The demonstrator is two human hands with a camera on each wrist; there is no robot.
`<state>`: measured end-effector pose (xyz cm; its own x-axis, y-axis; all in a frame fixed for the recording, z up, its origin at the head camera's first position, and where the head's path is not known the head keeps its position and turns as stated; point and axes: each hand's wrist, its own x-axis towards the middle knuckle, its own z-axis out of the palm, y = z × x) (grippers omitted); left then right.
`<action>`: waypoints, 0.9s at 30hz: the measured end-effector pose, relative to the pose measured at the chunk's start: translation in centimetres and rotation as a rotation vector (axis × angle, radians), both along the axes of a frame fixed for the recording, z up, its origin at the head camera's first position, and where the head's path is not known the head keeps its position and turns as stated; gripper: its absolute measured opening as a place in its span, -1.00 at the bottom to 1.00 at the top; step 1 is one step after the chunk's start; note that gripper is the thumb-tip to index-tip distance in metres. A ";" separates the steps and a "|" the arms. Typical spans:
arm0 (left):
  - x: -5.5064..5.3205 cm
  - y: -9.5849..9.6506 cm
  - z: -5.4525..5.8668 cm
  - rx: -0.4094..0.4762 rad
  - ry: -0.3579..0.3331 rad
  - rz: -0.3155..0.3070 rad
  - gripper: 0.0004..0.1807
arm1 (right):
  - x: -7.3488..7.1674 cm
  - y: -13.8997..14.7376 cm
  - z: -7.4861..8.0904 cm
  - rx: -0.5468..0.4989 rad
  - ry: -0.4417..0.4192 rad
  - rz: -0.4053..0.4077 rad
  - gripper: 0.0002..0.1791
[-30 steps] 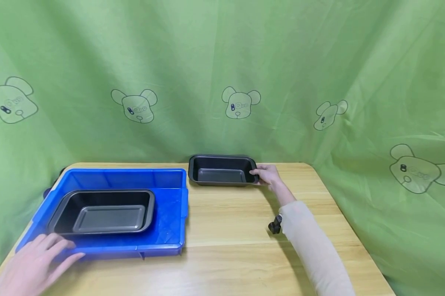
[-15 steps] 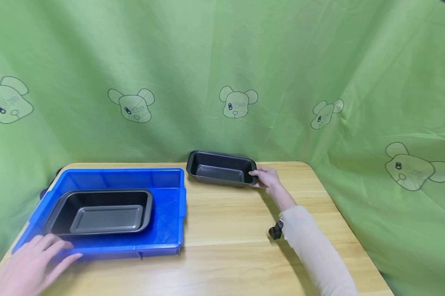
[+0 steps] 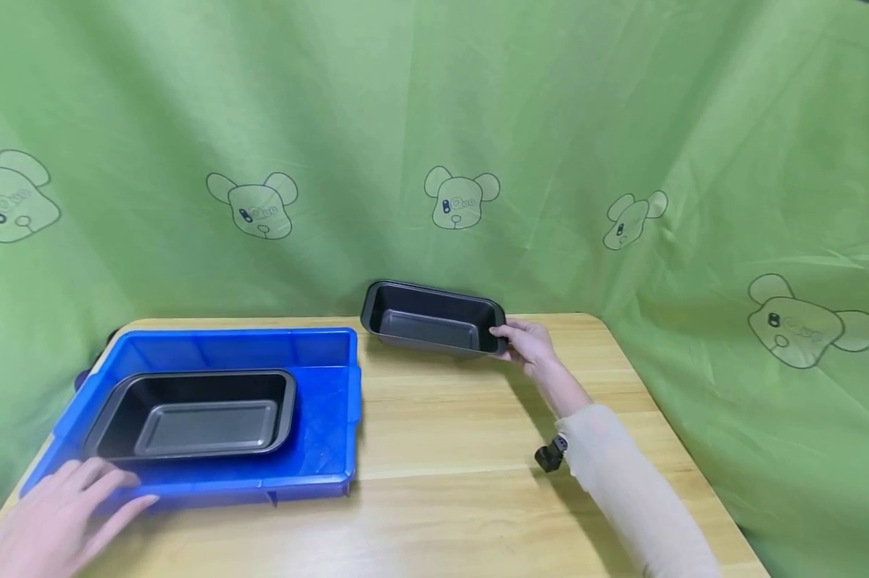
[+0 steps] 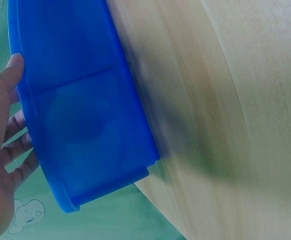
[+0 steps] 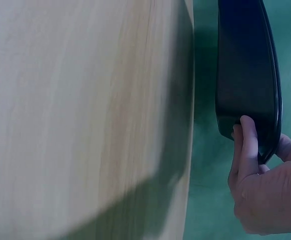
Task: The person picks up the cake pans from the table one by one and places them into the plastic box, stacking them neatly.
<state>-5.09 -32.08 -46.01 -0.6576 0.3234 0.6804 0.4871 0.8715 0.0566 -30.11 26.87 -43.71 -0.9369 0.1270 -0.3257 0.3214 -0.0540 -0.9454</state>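
Note:
At the table's back edge, my right hand (image 3: pixel 532 343) grips the right end of a black loaf pan (image 3: pixel 427 317), thumb inside the rim and fingers underneath. The pan is raised off the table, open side up, its right end lower. In the right wrist view, the fingers press the outer wall of the loaf pan (image 5: pixel 248 65). My left hand (image 3: pixel 55 514) holds the front left rim of a blue plastic tray (image 3: pixel 312 486), its thumb outside and fingers over the rim. A second black loaf pan (image 3: pixel 206 425) lies inside that tray, towards its left.
The tray stands on the left of a light wooden table (image 3: pixel 463 466). A green curtain (image 3: pixel 377 104) with printed bear heads hangs close behind and along both sides. A small black camera (image 3: pixel 550 455) sits at the right wrist.
My right hand has lifted its loaf pan off the table, and the pan has tilted with its left end higher. The left hand and the tray have stayed put; the view has shifted slightly.

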 end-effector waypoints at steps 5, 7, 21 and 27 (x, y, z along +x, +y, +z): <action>0.0 0.1 0.0 0.006 0.017 -0.009 -0.21 | 0.8 0.2 0.8 0.007 0.016 -0.006 -0.37; 0.0 0.2 0.1 0.005 0.019 -0.005 -0.20 | 1.2 0.1 1.2 0.004 0.020 -0.004 -0.37; 0.0 0.0 0.0 0.000 0.007 -0.001 -0.20 | 3.9 -1.2 3.3 0.012 0.034 -0.010 -0.39; 0.0 0.0 0.1 -0.001 0.004 -0.004 -0.21 | 4.9 -2.0 3.8 -0.004 0.038 0.001 -0.38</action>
